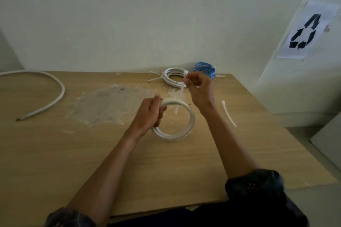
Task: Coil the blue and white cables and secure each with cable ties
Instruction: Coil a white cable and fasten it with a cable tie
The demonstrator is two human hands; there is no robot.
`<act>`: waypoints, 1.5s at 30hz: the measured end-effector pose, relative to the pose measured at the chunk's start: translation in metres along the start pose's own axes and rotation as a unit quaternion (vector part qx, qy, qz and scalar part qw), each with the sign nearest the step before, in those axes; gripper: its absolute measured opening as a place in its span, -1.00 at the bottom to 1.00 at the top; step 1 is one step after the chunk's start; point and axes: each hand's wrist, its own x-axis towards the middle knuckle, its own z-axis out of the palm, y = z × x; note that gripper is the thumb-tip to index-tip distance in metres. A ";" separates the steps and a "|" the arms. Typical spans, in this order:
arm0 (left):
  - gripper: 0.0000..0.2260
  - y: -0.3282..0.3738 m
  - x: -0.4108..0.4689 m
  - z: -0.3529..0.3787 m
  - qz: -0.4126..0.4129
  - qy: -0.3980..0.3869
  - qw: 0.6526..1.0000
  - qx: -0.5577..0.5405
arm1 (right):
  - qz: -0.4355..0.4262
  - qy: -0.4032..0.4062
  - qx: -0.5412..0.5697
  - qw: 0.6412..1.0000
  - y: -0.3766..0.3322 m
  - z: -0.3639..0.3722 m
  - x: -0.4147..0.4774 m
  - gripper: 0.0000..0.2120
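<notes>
Sheet (pixel 306 31) shows recycling arrows; left hand (pixel 147 114) grips coil (pixel 192 120).

The left hand (pixel 147 114) and right hand (pixel 201 88) are bare. A dark navy left sleeve (pixel 68 217) is bunched at lower left. The right sleeve (pixel 254 184), lower right, is flecked with small pale dots.
</notes>
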 end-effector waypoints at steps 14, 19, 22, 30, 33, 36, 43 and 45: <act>-0.43 0.006 0.000 0.001 0.064 0.028 0.992 0.103 | 0.099 -0.227 0.200 0.948 -0.017 -0.005 -0.014 -0.97; -0.71 0.014 -0.002 0.003 0.078 0.035 0.989 0.120 | 0.043 -0.241 0.165 0.956 -0.028 0.006 -0.025 -0.97; -0.61 0.015 -0.004 0.002 0.084 0.029 0.987 0.137 | 0.027 -0.205 0.053 0.977 -0.021 0.009 -0.025 -0.98; -0.72 0.006 0.000 -0.003 0.093 0.023 0.992 0.087 | 0.000 -0.217 -0.015 0.976 -0.025 0.010 -0.029 -0.94; -0.69 0.002 0.002 -0.008 0.065 0.045 0.994 0.074 | -0.019 -0.147 -0.042 0.988 -0.021 0.018 -0.031 -0.89; -0.68 -0.005 0.008 -0.019 0.005 0.095 0.995 0.029 | -0.113 -0.055 -0.076 0.989 -0.022 0.026 -0.039 -0.89; -0.65 -0.003 0.017 -0.044 -0.164 0.197 0.956 -0.142 | -0.305 -0.157 -0.231 0.911 -0.016 0.048 -0.067 -0.67; -0.64 -0.004 0.017 -0.045 -0.189 0.191 0.949 -0.165 | -0.322 -0.164 -0.282 0.889 -0.014 0.051 -0.071 -0.61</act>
